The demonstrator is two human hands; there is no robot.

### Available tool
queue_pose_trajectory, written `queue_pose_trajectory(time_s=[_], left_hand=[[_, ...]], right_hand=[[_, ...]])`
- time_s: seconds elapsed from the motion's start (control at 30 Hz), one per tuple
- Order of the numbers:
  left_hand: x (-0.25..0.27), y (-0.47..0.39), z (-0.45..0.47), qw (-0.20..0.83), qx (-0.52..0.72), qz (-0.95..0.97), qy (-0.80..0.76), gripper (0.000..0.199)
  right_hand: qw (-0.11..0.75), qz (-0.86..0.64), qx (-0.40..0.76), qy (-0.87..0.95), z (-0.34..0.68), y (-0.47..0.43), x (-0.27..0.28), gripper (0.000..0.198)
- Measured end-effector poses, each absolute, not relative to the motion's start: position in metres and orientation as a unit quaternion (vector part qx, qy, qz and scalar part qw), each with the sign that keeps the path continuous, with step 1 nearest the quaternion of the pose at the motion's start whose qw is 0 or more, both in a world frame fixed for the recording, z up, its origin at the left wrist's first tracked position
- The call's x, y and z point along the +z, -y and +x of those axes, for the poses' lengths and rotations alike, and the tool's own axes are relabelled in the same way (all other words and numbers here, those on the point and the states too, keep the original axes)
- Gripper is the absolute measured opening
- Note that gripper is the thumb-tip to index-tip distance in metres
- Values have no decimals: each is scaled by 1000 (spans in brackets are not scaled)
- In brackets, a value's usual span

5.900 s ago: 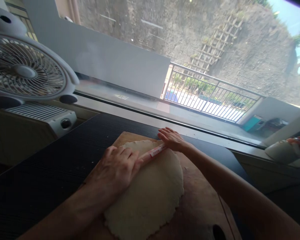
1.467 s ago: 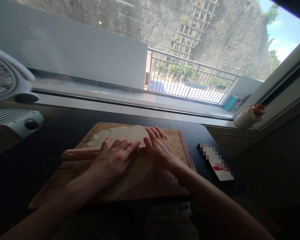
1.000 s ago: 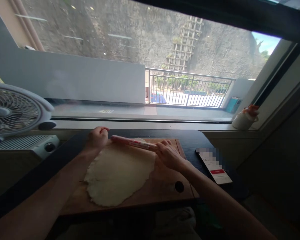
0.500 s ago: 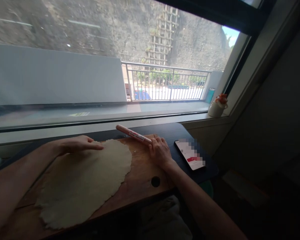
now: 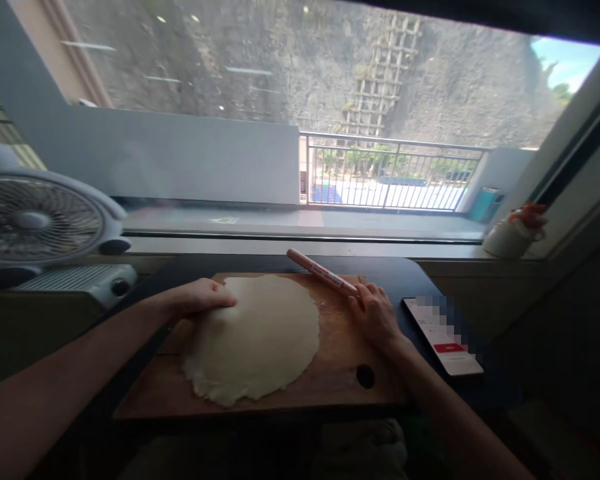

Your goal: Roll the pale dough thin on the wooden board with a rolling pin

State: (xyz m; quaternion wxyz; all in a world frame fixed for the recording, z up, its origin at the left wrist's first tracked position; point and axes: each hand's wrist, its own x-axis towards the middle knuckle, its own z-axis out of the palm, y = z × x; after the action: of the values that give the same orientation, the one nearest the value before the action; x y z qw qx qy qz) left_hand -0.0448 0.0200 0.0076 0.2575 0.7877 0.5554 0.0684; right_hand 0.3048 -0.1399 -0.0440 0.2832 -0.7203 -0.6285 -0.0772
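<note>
A broad, thin sheet of dough (image 5: 260,340) with ragged edges lies on a wooden cutting board (image 5: 340,360). My left hand (image 5: 200,297) pinches the dough's upper left edge between thumb and curled fingers. Over at the board's right side, my right hand (image 5: 375,313) is closed around the near end of a rolling pin (image 5: 323,273). The pin slants up and left past the board's far edge, and its gripped end is hidden under my fingers. Printed lettering runs along its side.
Right of my right hand, a phone (image 5: 445,340) with a lit screen lies on the dark table (image 5: 410,273). On the left stands a fan (image 5: 35,220) above a pale, ribbed box (image 5: 85,287). A white pot (image 5: 513,233) sits on the windowsill (image 5: 230,245).
My view has swung left, bringing the fan into sight. My left hand's fingers, stretched over the dough before, now pinch its edge. My right hand stays on the rolling pin.
</note>
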Motion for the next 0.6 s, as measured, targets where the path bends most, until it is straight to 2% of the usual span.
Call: queue_pose_trajectory(time_s=[0.07,0.1,0.23,0.33,0.4,0.47,0.6], left_hand=[[15,-10,-58,303,27,745,-593,40],[20,-6,-62,288,27,741,-605,37],[42,8,-60,24,190,796,-574,34],[35,28,-44,-57,215,871,-438,38],[17,41,-34,-68,172,904,-386,40],[-4,49,-29,-82,158,904,-389,42],[-22,41,-24,-115,159,877,-439,46]], right_hand=[[288,-697,-40,656,309,134,-42,24],[292,-681,-22,671,309,131,-39,23],[306,-586,19,750,285,120,-19,22],[267,-527,51,805,254,109,-7,21],[232,-556,58,796,236,94,-5,18],[212,-614,43,759,223,70,-5,27],[226,-674,-15,703,205,18,-2,42]])
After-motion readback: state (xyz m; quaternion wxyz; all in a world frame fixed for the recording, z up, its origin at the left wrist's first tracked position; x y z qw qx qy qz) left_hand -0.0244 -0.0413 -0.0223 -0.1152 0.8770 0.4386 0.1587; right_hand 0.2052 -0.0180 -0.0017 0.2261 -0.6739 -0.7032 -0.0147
